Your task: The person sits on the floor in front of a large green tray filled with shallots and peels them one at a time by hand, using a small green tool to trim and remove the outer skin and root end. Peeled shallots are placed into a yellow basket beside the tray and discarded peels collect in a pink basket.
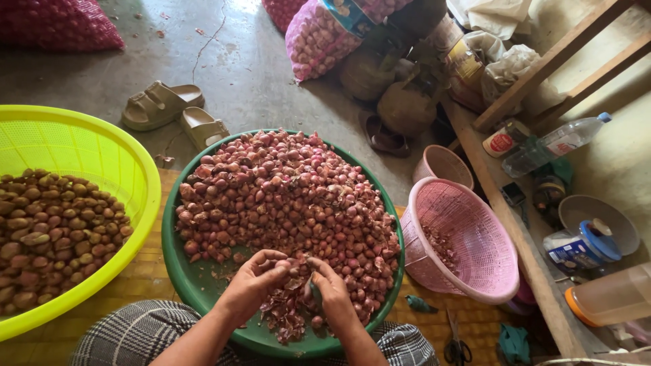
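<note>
A small shallot (299, 266) is pinched between the fingertips of the left hand (252, 283) and the right hand (334, 293), both grips closed on it, above the near rim of the green basin (178, 274). Loose skins (285, 315) lie beneath it. The basin holds heaped red shallots (285, 196). Left of the basin sits a yellow basket (102, 146); right of it, a pink basket (468, 234).

Reddish-purple shallots (285, 196) heaped in a dark green basin (178, 271). At nine o'clock, a bright yellow-green mesh basket (102, 146) carrying brownish bulbs (54, 227). At three, a pink mesh basket (475, 224). Twelve o'clock: beige sandals (173, 112) on grey floor (258, 74). Grey-and-white plaid trousers (135, 335) at six.
</note>
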